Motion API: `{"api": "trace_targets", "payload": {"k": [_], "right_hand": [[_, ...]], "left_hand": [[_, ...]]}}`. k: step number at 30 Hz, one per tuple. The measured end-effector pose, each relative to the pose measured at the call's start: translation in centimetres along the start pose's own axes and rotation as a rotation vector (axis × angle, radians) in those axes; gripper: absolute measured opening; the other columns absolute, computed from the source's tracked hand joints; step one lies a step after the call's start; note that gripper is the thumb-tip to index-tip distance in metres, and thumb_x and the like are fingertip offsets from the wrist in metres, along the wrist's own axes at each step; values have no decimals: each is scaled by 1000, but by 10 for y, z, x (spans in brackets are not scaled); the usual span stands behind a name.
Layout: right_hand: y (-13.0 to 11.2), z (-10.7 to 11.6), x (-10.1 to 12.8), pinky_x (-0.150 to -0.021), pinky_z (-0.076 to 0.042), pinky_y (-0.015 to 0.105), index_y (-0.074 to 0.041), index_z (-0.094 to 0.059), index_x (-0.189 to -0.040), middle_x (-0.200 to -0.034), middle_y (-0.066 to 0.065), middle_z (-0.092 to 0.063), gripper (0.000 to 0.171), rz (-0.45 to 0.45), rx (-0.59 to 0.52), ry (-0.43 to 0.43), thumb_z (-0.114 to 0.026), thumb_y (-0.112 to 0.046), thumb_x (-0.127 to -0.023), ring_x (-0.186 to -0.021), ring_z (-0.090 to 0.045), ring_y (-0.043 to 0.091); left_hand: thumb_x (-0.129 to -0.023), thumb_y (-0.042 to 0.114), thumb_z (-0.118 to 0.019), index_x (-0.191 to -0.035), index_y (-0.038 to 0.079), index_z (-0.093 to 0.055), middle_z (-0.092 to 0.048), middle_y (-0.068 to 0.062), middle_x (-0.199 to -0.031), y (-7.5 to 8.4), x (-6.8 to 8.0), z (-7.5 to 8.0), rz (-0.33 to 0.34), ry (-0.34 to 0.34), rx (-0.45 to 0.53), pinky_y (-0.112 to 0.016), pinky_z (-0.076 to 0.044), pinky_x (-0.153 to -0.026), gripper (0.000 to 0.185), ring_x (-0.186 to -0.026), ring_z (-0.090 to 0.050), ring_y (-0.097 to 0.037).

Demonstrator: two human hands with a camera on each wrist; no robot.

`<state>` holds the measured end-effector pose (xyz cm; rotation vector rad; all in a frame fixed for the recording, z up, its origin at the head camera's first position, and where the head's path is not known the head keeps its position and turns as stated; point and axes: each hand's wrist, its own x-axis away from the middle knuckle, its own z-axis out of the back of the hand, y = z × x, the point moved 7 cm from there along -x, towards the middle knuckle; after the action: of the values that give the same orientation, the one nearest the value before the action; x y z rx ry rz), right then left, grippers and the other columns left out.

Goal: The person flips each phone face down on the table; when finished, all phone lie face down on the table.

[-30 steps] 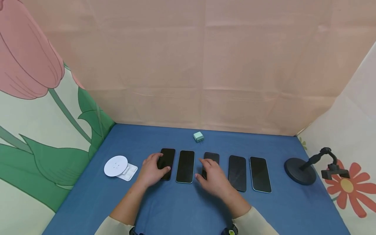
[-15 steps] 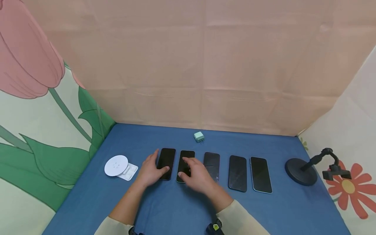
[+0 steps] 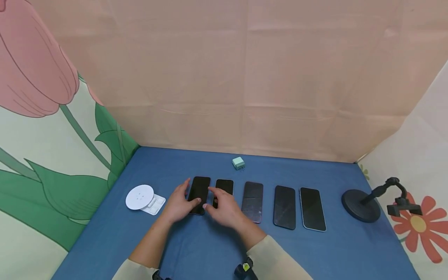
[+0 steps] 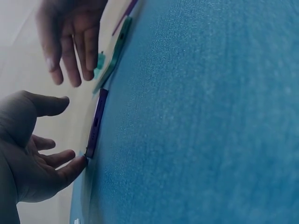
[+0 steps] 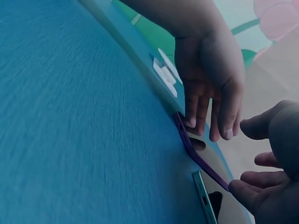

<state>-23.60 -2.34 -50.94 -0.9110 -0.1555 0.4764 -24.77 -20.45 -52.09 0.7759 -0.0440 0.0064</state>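
Observation:
Both hands are at the leftmost phone (image 3: 200, 190), which lies flat, dark screen up; its edge shows purple in the wrist views. My left hand (image 3: 177, 204) touches its left side with loosely spread fingers (image 4: 72, 170). Over the second phone (image 3: 225, 186), a green-edged one partly covered, my right hand (image 3: 224, 209) reaches across. In the right wrist view, a fingertip of the right hand (image 5: 271, 177) meets the purple phone's right side. Neither hand curls round a phone. To the right lie a third phone (image 3: 252, 202), a fourth phone (image 3: 284, 207) and a fifth phone (image 3: 313, 209).
On the blue cloth (image 3: 210, 256), a white round disc stand (image 3: 139, 197) with a flat base stands at left. Behind the phones sits a mint-green charger plug (image 3: 238, 162). A black stand (image 3: 361, 206) with a bent arm and clamp is at right.
My right hand has moved left, from the third phone across the second to the first phone's right side. The left hand has shifted slightly to the phone's left edge. The phones stay in place.

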Motion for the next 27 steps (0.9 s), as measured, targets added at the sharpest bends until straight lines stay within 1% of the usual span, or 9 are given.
{"api": "trace_targets", "payload": {"k": [3,7,10,12,16,20,23,27], "right_hand": [[3,-3,-1,-99,-56,47,-9,-45,-156,-155,15,-49,61,-26,-27,-4,-65,-32,-103,-124,-65,33],[3,-7,-2,-100,-55,48,-9,-44,-157,-153,16,-51,59,-49,-49,-13,-63,-28,-104,-125,-64,34],[0,-13,-5,-101,-54,50,-8,-43,-158,-152,19,-53,59,-51,-73,-38,-61,-27,-104,-127,-63,35],[-2,-17,-7,-102,-53,50,-7,-42,-158,-151,20,-53,60,-55,-92,-51,-61,-27,-104,-127,-62,36],[-1,-17,-8,-102,-53,50,-7,-43,-157,-150,20,-54,60,-75,-104,-46,-62,-27,-104,-127,-63,36],[0,-16,-9,-102,-53,50,-6,-44,-156,-150,20,-55,60,-85,-128,-39,-62,-27,-103,-127,-63,37],[1,-17,-9,-103,-53,50,-6,-46,-155,-149,21,-55,59,-92,-158,-36,-63,-27,-103,-127,-62,37],[2,-22,-9,-105,-51,50,-5,-47,-154,-149,20,-56,57,-104,-198,-38,-62,-25,-103,-129,-61,37]], "left_hand": [[-92,27,-76,-161,2,-31,-52,-25,-147,2,-1,-3,-14,-8,28,-58,-52,-97,86,-124,-60,-42],[-96,28,-73,-162,4,-31,-51,-23,-150,1,0,-6,-1,-29,81,-58,-51,-100,82,-128,-58,-42],[-98,26,-70,-162,6,-32,-51,-20,-151,-1,2,-3,24,-15,99,-57,-50,-101,78,-129,-57,-40],[-98,23,-69,-162,5,-33,-51,-20,-151,-1,3,0,26,-5,106,-57,-50,-101,75,-128,-58,-39],[-99,20,-67,-161,4,-34,-52,-21,-150,2,1,-1,12,-12,125,-58,-49,-101,72,-126,-59,-39],[-99,17,-65,-161,3,-33,-51,-21,-151,1,-2,-2,22,-20,172,-57,-49,-102,71,-127,-59,-40],[-99,16,-65,-162,4,-32,-49,-21,-153,-2,-3,-1,42,-20,218,-55,-52,-99,72,-128,-58,-40],[-99,14,-65,-162,4,-30,-48,-23,-154,-7,0,3,66,-8,273,-51,-55,-95,73,-129,-58,-42]]}}
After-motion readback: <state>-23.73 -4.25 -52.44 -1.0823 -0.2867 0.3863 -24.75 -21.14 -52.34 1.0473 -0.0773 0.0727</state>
